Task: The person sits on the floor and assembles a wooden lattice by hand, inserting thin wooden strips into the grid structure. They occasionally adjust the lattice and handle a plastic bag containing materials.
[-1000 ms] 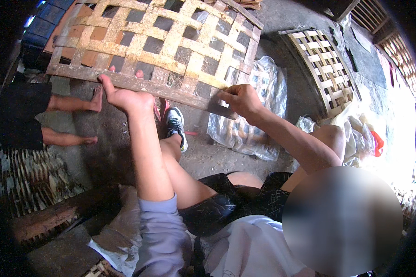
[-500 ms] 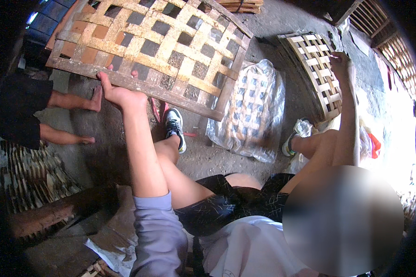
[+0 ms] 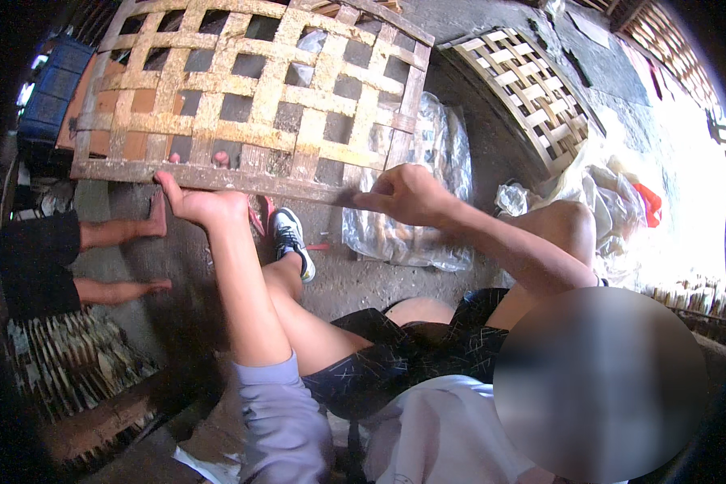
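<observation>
A woven bamboo lattice rack (image 3: 276,105) with a dark wooden frame is held up in front of me, its yellowish strips crusted with residue. My left hand (image 3: 206,206) grips the near rail toward its left end; some fingertips show through the gaps behind. At the same rail's right part, my right hand (image 3: 415,196) is closed, thumb and fingers pinched against the edge. Under the rack's right side, a plastic-wrapped lattice rack (image 3: 448,189) lies on the floor, partly hidden. A paler woven rack (image 3: 532,89) rests further right, apart from both hands.
Another person's bare legs (image 3: 121,234) are at the left. Stacked slatted pieces (image 3: 81,355) sit at the lower left. Crumpled clear plastic (image 3: 601,194) with a red item lies at the right. A blue crate (image 3: 56,89) stands at the far left.
My right hand has left the paler rack at the right and come to the held rack's near rail. The held rack has levelled out, its right end higher.
</observation>
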Motion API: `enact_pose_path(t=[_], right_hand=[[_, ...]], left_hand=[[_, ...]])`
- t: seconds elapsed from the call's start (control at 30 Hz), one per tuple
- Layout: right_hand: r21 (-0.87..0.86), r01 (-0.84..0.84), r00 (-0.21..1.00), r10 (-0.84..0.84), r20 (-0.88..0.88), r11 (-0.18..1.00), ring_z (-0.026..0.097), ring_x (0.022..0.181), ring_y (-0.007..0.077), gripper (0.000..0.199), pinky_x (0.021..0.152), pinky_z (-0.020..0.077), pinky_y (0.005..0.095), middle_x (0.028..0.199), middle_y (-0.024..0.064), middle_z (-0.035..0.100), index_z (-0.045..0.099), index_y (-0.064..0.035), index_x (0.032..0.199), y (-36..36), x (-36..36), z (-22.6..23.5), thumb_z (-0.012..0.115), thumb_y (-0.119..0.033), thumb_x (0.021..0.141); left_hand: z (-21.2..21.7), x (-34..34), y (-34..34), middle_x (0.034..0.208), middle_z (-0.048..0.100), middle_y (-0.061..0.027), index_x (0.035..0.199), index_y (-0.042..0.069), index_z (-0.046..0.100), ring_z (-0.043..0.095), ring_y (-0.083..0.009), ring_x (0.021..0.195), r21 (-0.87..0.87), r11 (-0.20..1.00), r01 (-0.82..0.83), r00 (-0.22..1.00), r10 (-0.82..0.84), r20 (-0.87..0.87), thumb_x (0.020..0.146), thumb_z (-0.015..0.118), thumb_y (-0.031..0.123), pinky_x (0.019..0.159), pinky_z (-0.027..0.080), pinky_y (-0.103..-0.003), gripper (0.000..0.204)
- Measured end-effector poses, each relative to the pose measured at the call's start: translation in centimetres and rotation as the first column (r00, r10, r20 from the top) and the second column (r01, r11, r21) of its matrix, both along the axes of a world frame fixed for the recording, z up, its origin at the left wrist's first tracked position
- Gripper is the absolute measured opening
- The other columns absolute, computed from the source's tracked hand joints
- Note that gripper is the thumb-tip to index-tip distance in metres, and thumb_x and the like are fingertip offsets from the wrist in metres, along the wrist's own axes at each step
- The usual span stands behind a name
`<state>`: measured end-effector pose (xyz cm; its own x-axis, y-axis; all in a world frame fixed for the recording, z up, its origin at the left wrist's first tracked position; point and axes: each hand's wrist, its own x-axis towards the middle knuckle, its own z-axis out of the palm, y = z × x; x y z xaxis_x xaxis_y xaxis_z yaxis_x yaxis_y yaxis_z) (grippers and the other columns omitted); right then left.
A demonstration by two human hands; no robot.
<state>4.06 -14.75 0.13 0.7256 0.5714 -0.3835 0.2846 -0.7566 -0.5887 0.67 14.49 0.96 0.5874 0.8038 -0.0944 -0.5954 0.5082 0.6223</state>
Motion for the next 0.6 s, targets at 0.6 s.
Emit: enact_pose_path(t=[0.6], right_hand=[[0.343, 0.391, 0.920, -0.359, -0.156, 0.854, 0.073, 0.077, 0.0269, 0.047, 0.074, 0.0559, 0.0438, 0.082, 0.0167, 0.075, 0.078, -0.0028, 0.089, 4.4, 1.2, -7.3, 0.072, -0.049, 0.096]], left_hand=[[-1.0, 1.0, 0.5, 0.133, 0.059, -0.0120, 0.127, 0.014, 0.054, 0.054, -0.0302, 0.113, 0.058, 0.998, -0.031, 0.998, 0.027, 0.063, 0.101, 0.060, 0.061, 0.089, 0.048, -0.048, 0.055]])
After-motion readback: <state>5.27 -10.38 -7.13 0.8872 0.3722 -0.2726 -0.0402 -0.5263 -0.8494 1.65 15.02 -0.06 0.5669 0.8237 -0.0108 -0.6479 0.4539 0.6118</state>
